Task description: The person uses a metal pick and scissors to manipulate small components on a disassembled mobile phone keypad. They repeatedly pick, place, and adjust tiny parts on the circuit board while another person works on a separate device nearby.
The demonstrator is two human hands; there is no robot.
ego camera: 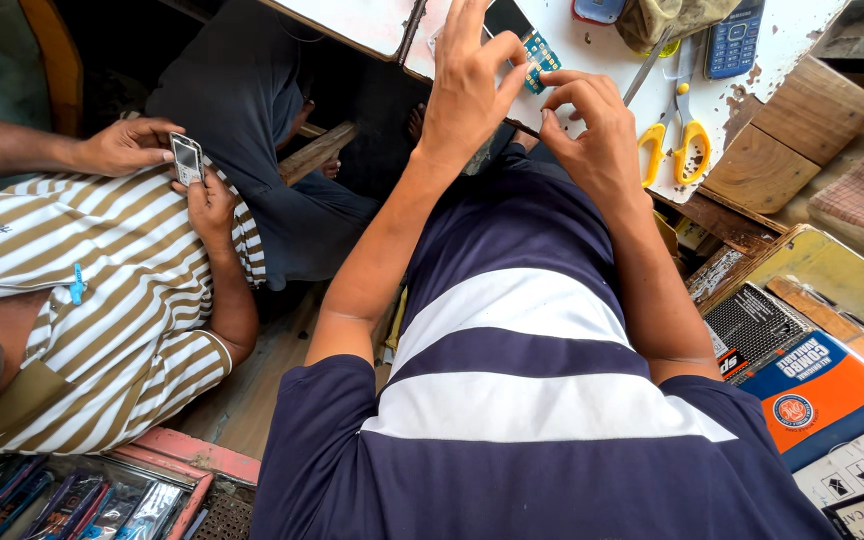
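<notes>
At the near edge of a white worktable [802, 30], my left hand [467, 85] holds a small phone circuit board [540, 52] with a blue-green face, the thumb pressing on it. My right hand [597, 135] hovers just right of the board with its fingertips pinched together close to the board's edge. I cannot tell whether something tiny sits between those fingers. A dark screen part [505, 15] lies under my left fingers.
Yellow-handled scissors [680, 130], a blue keypad phone [734, 38] and a cloth pouch [667, 15] lie on the table. Wooden blocks [787, 140] and an orange box [817, 395] sit at right. At left, a seated person in a striped shirt holds a small phone [186, 158].
</notes>
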